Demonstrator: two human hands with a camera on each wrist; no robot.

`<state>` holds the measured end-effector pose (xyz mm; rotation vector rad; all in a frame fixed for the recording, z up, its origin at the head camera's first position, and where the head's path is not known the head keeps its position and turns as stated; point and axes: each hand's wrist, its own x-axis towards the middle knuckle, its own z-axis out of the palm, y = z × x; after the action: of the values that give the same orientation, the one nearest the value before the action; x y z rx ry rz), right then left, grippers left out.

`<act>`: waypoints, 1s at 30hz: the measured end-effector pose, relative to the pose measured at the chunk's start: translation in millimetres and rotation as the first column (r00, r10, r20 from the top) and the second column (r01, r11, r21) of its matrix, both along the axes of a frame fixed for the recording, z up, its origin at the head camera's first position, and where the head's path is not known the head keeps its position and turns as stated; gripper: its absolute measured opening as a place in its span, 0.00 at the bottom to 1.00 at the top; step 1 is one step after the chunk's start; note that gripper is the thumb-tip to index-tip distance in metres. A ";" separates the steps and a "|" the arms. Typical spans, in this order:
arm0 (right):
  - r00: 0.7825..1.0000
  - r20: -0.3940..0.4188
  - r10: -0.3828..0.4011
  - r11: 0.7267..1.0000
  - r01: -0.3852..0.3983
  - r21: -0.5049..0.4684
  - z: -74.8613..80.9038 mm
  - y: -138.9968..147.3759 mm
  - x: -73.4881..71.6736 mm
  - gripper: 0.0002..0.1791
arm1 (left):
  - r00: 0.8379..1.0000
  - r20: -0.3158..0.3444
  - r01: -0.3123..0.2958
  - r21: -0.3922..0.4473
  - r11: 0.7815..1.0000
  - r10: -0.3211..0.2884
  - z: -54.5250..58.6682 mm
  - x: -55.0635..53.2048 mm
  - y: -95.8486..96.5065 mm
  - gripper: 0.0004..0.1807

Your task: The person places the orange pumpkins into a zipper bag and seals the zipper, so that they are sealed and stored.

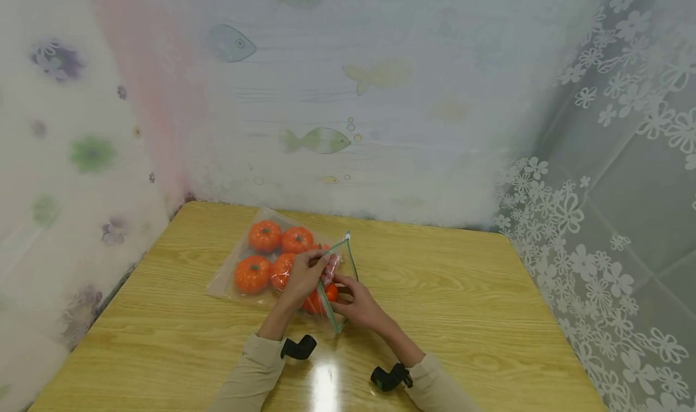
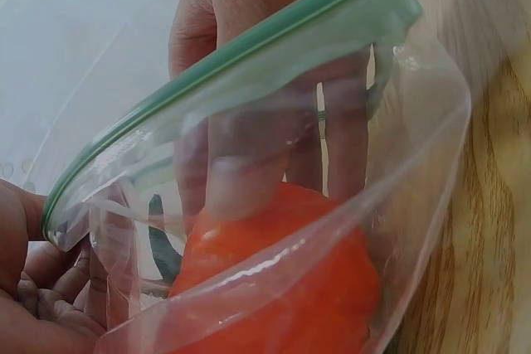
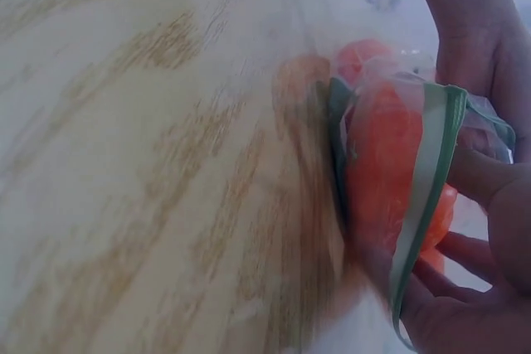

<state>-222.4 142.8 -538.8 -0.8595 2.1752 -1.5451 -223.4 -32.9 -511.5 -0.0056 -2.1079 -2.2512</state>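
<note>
A clear zip bag with a green-edged mouth lies on the table, holding several orange toy pumpkins. My left hand pinches the film at the mouth, which gapes toward the right. Reaching through that opening, my right hand grips an orange pumpkin just inside. The left wrist view shows its thumb on the pumpkin through the film, with other fingers behind. In the right wrist view the green strip crosses in front of the pumpkin and partly hides the fingers.
The wood-grain table extends around the bag. A fish-patterned curtain hangs behind it, with flowered sheets at both sides. Black wrist cameras sit on both forearms, close above the tabletop.
</note>
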 end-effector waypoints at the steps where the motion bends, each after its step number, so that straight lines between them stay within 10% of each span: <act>1: 1.000 0.002 0.003 1.000 -0.003 0.000 0.2 0.2 0.1 0.34 | 1.000 -0.001 -0.002 -0.004 1.000 0.002 0.0 0.1 0.2 0.13; 16: 0.997 -0.060 -0.041 0.999 0.039 -0.035 11.4 10.9 11.1 0.28 | 0.999 -0.031 -0.019 -0.082 0.996 0.017 2.2 3.2 2.6 0.15; 30: 0.962 -0.047 -0.269 0.958 0.262 -0.117 5.6 27.9 10.6 0.19 | 0.992 -0.124 -0.042 -0.211 0.977 0.016 8.7 18.3 4.3 0.19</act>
<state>-211.7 170.7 -533.1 -0.6766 2.3477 -1.8013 -205.1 -28.7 -502.9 -0.1182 -2.2550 -1.9445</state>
